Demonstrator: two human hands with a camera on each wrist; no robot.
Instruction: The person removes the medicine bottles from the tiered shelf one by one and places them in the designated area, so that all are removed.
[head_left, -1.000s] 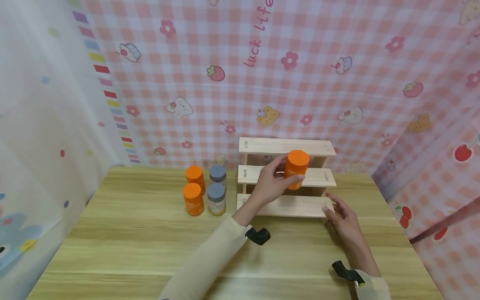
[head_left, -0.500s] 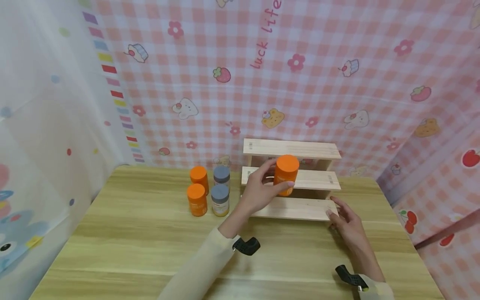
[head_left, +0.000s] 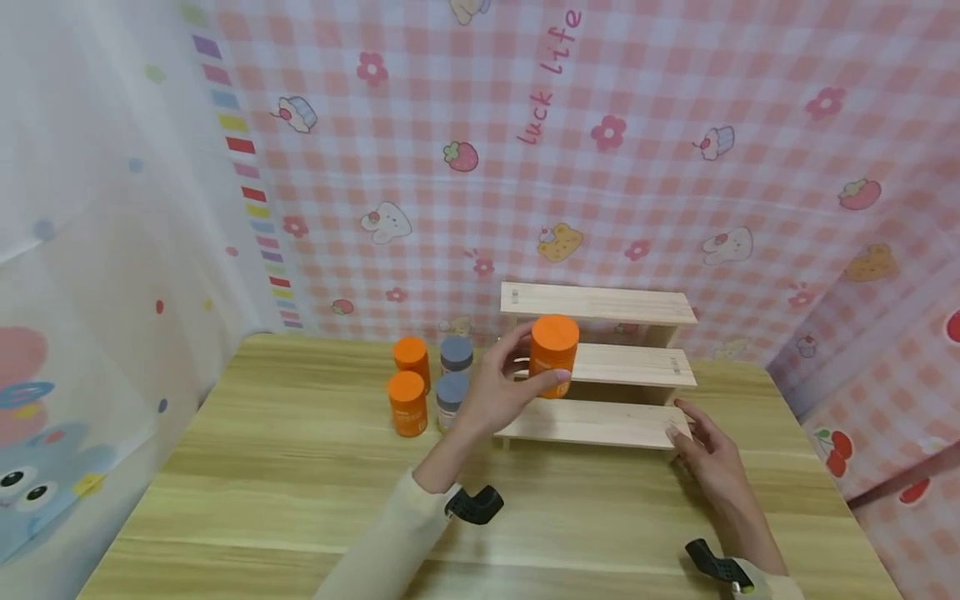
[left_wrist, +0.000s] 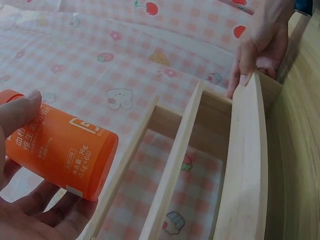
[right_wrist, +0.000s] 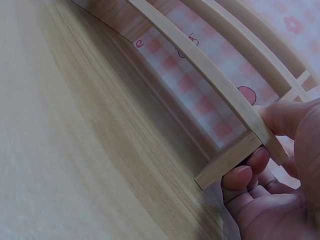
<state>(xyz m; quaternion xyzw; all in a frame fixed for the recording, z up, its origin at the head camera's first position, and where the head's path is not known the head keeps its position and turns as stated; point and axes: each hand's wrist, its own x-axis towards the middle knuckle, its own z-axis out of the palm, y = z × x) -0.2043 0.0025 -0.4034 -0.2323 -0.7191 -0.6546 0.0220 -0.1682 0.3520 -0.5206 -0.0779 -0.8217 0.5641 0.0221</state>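
My left hand [head_left: 491, 396] holds an orange jar [head_left: 553, 357] with an orange lid, fingers and thumb round its sides. The jar is upright in the air before the left-middle part of a three-tier wooden shelf [head_left: 600, 425]. In the left wrist view, the jar's label [left_wrist: 55, 145] carries white print and its base is apart from the boards. On the other side, my right hand [head_left: 712, 458] grips the right end of the lowest board. The right wrist view has the thumb on top of that board [right_wrist: 200, 65] and fingertips [right_wrist: 237, 176] under it by the end support.
Left of the shelf stand two orange jars [head_left: 408, 408] and two grey-lidded jars [head_left: 452, 392], the front grey-lidded one partly hidden by my left hand. All are on a wood-grain table [head_left: 300, 500]. A pink checked cloth [head_left: 637, 175] hangs behind.
My left hand has carried the orange jar leftward relative to the shelf and a little toward me. My right hand keeps its grip on the board end. The head view has turned slightly left.
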